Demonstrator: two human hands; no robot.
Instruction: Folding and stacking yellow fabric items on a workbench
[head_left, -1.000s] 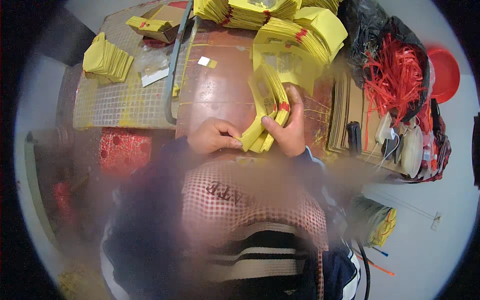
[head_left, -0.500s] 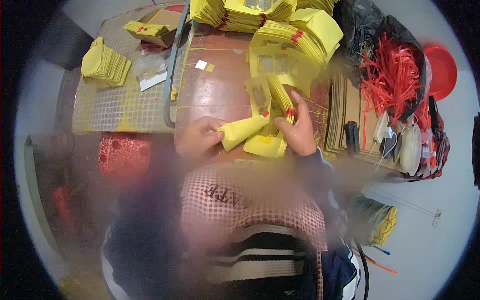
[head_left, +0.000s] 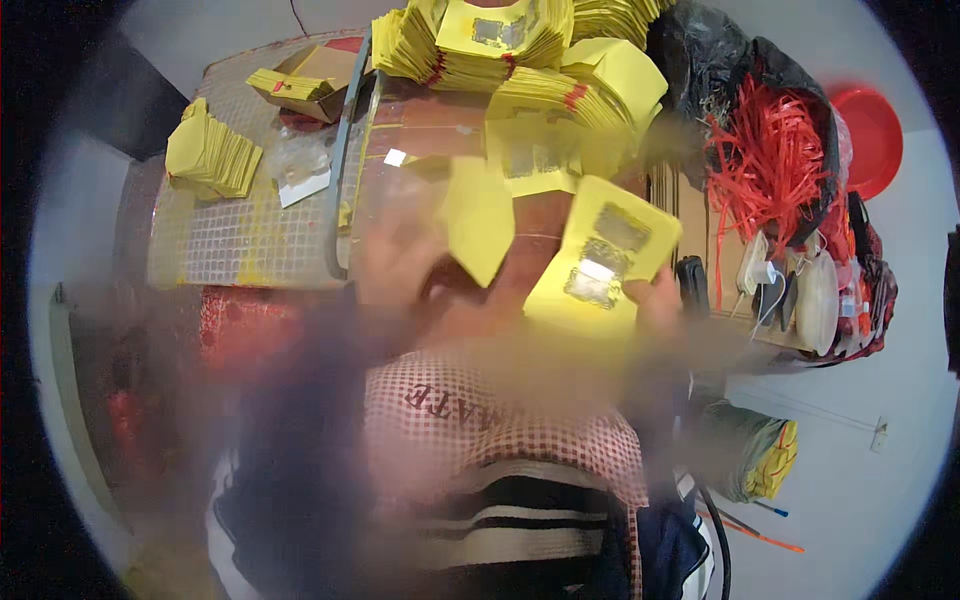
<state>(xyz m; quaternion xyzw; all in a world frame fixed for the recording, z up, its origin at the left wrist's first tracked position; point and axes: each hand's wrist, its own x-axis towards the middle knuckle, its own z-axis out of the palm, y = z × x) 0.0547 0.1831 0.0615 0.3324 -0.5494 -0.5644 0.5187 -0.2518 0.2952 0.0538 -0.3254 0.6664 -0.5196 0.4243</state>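
Note:
My left hand (head_left: pixel 405 245), smeared by motion, is closed at the edge of a yellow paper envelope (head_left: pixel 480 220) with a pointed lower end. Its fingertips are partly hidden by blur. To the right, my right hand (head_left: pixel 655 300) grips a bundle of yellow envelopes (head_left: pixel 625 235) by its right side, thumb on the front. Two grey rectangular patches show on the bundle's face, the lower one shining. The two hands are apart, above the reddish-brown work surface (head_left: pixel 415 125).
Stacks of yellow envelopes with red bands (head_left: pixel 480 65) stand at the back. On the left table are another yellow stack (head_left: pixel 210 150) and a cardboard box (head_left: pixel 315 85). A black bag of red strips (head_left: pixel 775 140), a white charger (head_left: pixel 768 275) and a red basin (head_left: pixel 870 140) lie right.
My hands have separated. The right hand has moved right and turned the bundle so its patched face shows. In my left hand the envelope has swung upright. The whole view has shifted slightly.

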